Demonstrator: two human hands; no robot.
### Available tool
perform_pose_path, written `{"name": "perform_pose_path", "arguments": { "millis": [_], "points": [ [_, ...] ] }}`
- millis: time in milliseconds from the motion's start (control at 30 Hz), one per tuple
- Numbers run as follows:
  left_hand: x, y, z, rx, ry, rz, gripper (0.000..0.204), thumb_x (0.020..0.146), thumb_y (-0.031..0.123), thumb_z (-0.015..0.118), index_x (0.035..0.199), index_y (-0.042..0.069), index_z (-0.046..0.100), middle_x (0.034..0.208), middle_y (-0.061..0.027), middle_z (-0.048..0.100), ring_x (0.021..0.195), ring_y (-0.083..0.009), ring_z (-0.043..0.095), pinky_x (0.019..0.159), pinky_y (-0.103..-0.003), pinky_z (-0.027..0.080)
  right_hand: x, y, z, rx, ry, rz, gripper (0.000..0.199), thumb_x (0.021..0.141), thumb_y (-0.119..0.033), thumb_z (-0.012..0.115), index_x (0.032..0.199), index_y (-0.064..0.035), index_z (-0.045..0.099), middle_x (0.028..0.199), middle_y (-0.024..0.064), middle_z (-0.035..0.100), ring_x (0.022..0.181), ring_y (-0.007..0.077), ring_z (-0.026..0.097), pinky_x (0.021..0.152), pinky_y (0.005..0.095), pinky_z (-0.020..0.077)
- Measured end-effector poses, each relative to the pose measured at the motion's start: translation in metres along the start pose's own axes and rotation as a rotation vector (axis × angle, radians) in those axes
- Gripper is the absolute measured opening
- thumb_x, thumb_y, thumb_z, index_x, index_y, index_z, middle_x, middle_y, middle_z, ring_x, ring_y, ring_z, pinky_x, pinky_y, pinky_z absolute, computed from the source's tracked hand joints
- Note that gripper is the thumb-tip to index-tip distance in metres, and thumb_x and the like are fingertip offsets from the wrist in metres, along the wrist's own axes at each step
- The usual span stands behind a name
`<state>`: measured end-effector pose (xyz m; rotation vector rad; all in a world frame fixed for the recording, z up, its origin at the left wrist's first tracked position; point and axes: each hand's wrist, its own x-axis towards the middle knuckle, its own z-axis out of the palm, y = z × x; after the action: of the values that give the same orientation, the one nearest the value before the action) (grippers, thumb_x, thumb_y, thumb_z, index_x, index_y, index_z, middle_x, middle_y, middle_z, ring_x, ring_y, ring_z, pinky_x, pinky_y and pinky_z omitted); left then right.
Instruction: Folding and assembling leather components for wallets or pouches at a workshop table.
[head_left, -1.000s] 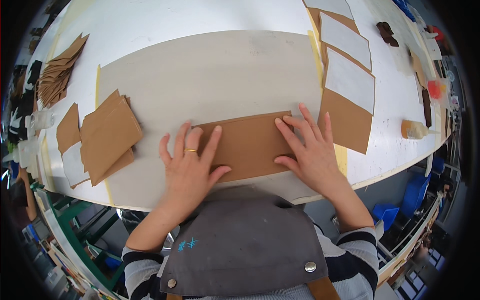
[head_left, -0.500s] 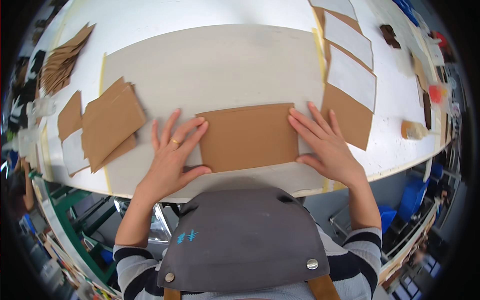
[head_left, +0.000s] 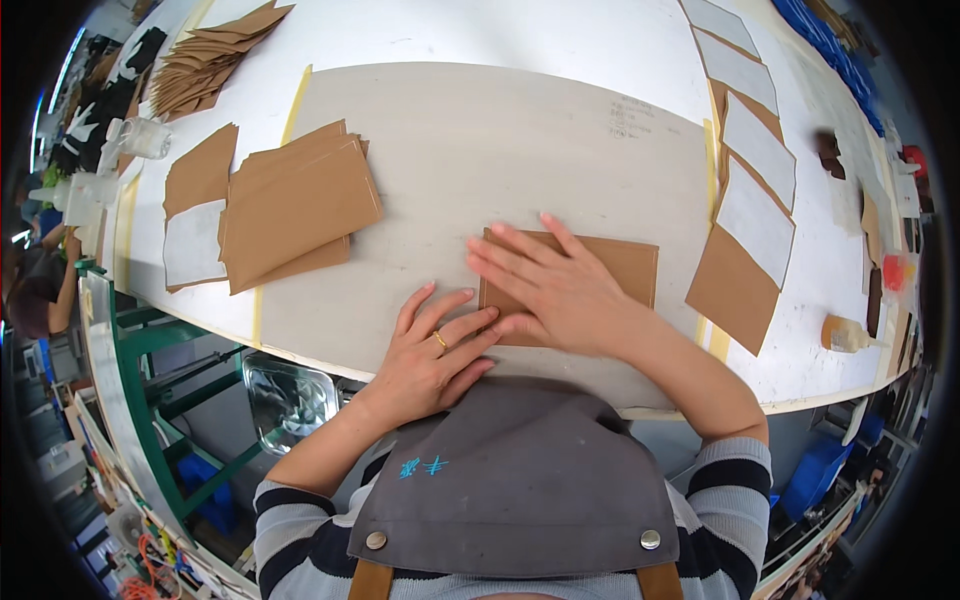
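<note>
A brown rectangular leather-like panel (head_left: 628, 270) lies flat on the grey mat in front of me. My right hand (head_left: 562, 292) rests across its left half, palm down with the fingers stretched out, and covers much of it. By the panel's lower left corner is my left hand (head_left: 432, 350), fingers extended and a ring on one of them. Its fingertips reach the left edge close to my right thumb. Neither hand grips anything.
Stacked brown panels (head_left: 300, 205) lie left on the mat (head_left: 480, 130), with a fanned pile (head_left: 215, 55) farther back. Overlapping brown pieces with white patches (head_left: 757, 225) run down the right. A glue bottle (head_left: 845, 333) lies near the right edge; a clear jar (head_left: 145, 138) stands far left.
My right hand has moved from the panel's right edge leftward onto its left half. My left hand has shifted down to the lower left corner. The view has shifted too.
</note>
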<state>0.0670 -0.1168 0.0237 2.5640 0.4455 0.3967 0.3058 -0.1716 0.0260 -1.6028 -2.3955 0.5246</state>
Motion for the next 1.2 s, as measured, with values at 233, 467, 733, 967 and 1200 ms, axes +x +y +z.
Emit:
{"name": "perform_pose_path", "arguments": {
  "millis": [233,467,733,967,1200],
  "points": [
    [-0.004,0.007,-0.014,0.141,-0.056,-0.021,0.047,0.077,0.028,0.081,0.120,0.014,0.070,0.128,0.0012,0.063,0.124,-0.0272,0.051,0.114,-0.055,0.025,-0.022,0.001,-0.010,0.003,0.125,0.242,0.079,0.095,-0.043,0.059,0.156,-0.0052,0.027,0.164,0.0105,0.025,0.152,0.0258,0.023,0.123,0.0529,0.0110],
    [0.082,0.020,0.001,-0.044,-0.105,0.137,0.070,0.085,0.034,0.073,0.143,0.002,0.050,0.151,-0.0132,0.046,0.141,-0.0345,0.039,0.119,-0.051,0.023,-0.104,-0.037,-0.008,-0.026,0.096,0.522,0.091,0.090,-0.050,0.064,0.156,-0.0013,0.024,0.165,0.0131,0.022,0.153,0.0260,0.020,0.122,0.0562,0.0083],
    [0.121,0.009,0.044,0.113,-0.269,0.207,0.084,0.095,0.053,0.055,0.153,-0.003,0.031,0.162,-0.0171,0.027,0.151,-0.0312,0.023,0.122,-0.047,0.019,-0.108,-0.036,0.009,-0.012,0.154,0.558,0.094,0.088,-0.055,0.063,0.155,-0.0002,0.027,0.163,0.0136,0.025,0.153,0.0255,0.021,0.121,0.0575,0.0108],
    [0.122,0.007,0.040,0.092,-0.247,0.221,0.083,0.094,0.044,0.060,0.155,-0.001,0.027,0.163,-0.0186,0.025,0.151,-0.0340,0.023,0.122,-0.049,0.017,-0.137,-0.057,0.003,0.014,0.127,0.646,0.091,0.087,-0.050,0.067,0.153,0.0011,0.032,0.162,0.0153,0.027,0.152,0.0294,0.022,0.121,0.0556,0.0147],
    [0.080,0.002,-0.014,0.073,-0.122,-0.270,0.071,0.079,0.021,0.081,0.139,0.001,0.049,0.143,-0.0223,0.048,0.120,-0.0396,0.055,0.098,-0.048,0.047,-0.161,-0.009,-0.003,-0.119,0.549,0.759,0.060,0.086,-0.016,0.073,0.142,-0.0056,0.051,0.151,0.0170,0.046,0.142,0.0373,0.038,0.116,0.0513,0.0309]
  ]
}}
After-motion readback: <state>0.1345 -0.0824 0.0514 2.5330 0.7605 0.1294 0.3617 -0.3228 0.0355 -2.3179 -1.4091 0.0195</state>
